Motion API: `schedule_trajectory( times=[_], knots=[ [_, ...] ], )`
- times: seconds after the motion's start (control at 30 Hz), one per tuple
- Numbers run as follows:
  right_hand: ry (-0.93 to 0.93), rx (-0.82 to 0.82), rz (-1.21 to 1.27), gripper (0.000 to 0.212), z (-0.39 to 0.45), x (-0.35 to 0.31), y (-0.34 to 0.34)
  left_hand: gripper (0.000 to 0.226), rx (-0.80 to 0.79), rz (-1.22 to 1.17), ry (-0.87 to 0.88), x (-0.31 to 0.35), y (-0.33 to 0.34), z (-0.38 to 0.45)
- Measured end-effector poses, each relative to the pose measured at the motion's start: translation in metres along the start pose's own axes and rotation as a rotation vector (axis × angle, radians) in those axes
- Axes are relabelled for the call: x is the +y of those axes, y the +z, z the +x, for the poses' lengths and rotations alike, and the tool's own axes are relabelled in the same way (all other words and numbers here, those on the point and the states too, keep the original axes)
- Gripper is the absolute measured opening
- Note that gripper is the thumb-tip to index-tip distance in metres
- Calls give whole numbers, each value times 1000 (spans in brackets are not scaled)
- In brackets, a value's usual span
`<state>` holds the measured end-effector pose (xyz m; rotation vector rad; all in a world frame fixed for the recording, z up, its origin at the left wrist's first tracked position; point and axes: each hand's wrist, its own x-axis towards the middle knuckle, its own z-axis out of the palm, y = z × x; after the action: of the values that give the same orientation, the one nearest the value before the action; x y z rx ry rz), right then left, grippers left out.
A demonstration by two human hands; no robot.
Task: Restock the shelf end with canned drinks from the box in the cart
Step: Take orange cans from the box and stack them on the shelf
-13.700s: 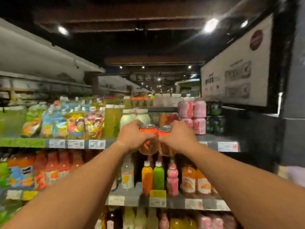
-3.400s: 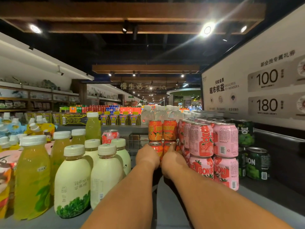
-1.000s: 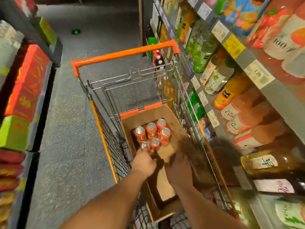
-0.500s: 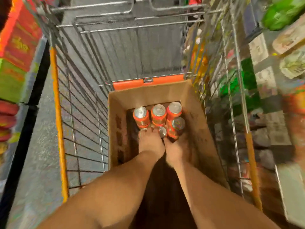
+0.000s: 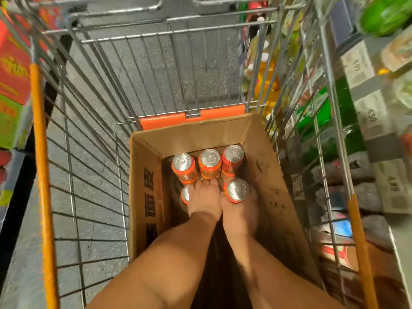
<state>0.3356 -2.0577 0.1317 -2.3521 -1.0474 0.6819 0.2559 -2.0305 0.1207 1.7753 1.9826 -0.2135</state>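
Note:
An open cardboard box (image 5: 149, 197) stands in the wire cart (image 5: 41, 157). Several orange drink cans with silver tops stand at its far end, three of them in a back row (image 5: 209, 162). My left hand (image 5: 204, 198) lies over a near-row can (image 5: 185, 194) and grips it; only the can's left edge shows. Beside it, my right hand (image 5: 240, 211) is curled round another orange can (image 5: 237, 190), whose top sits a little higher than the others. Both forearms reach down into the box.
The cart's orange-capped side rails run along both sides, with an orange plastic strip (image 5: 191, 118) behind the box. Shelves with bottles and price tags (image 5: 367, 117) stand close on the right. Red and green cartons (image 5: 11, 70) are stacked on the left. Grey floor lies ahead.
Since the shelf, I turned to the cart and both hands went down into the box. In the last half second they closed on two near-row cans; the right can rose slightly.

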Motion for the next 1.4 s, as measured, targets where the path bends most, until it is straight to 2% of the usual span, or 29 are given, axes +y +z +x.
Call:
schedule_trajectory(
  times=[0.1, 0.2, 0.33, 0.4, 0.53, 0.6, 0.67, 0.73, 0.83, 0.9, 1.03, 1.17, 1.27, 1.4],
  knots=[
    [85, -31, -13, 68, -10, -1, -16, 34, -4, 26, 59, 2, -16, -13],
    [79, -42, 26, 50, -25, -12, -40, 32, -7, 3, 97, 2, -44, -31],
    [81, -14, 79, 63, -56, -41, -80, 38, -45, -120, 132, -5, -94, -56],
    [71, 36, 104, 59, -74, -54, -100, 50, -45, -189, 181, -10, -121, -68],
    [15, 217, 114, 49, -123, -86, -143, 49, -16, -226, 307, -29, -181, -100],
    [-58, 401, 95, 35, -151, -105, -166, 46, 27, -238, 395, -40, -215, -121],
    [-90, 528, 112, 29, -184, -120, -189, 47, 44, -257, 453, -53, -248, -148],
    [56, 533, 234, 40, -216, -139, -219, 52, 38, -320, 539, -60, -284, -174],
    [84, 694, 286, 50, -260, -149, -268, 63, 54, -411, 683, -57, -334, -214],
    [107, 785, 296, 52, -289, -157, -310, 67, 81, -480, 789, -45, -366, -243],
    [121, 955, 294, 44, -351, -162, -393, 37, 66, -641, 1007, -14, -421, -311],
    [126, 1126, 205, 38, -415, -156, -468, 39, -8, -640, 1214, 26, -453, -383],
    [162, 1170, 173, 38, -456, -150, -515, 50, -35, -576, 1323, 57, -465, -438],
    [184, 1272, 171, 49, -500, -149, -567, 51, -102, -622, 1469, 93, -480, -515]
  ],
)
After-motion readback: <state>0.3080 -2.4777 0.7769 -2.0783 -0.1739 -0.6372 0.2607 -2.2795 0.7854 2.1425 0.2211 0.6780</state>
